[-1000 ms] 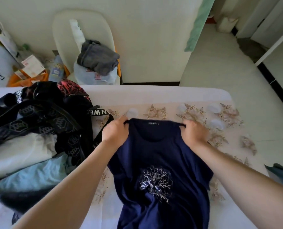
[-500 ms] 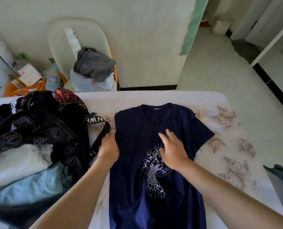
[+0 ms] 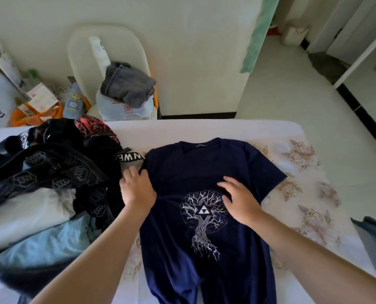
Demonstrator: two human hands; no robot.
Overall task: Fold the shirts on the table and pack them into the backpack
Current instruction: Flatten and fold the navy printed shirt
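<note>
Lying flat centre frame: shirt (image 3: 204, 172) on bench (image 3: 204, 130). R hand (image 3: 239, 200) open, palm down on chest. L hand (image 3: 137, 189) at shirt's left edge, grip unclear. Open backpack (image 3: 62, 167) at left.

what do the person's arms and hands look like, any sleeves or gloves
The left hand and right hand are ungloved, with no ring, watch or bracelet showing. No sleeve is in view above either wrist, right to the frame's edge.

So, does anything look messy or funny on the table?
A little. The shirt lies lopsided: one sleeve is spread out, but the other side is bunched up at the left hand, right against the strap of the backpack. The right hand rests flat on it.
</note>
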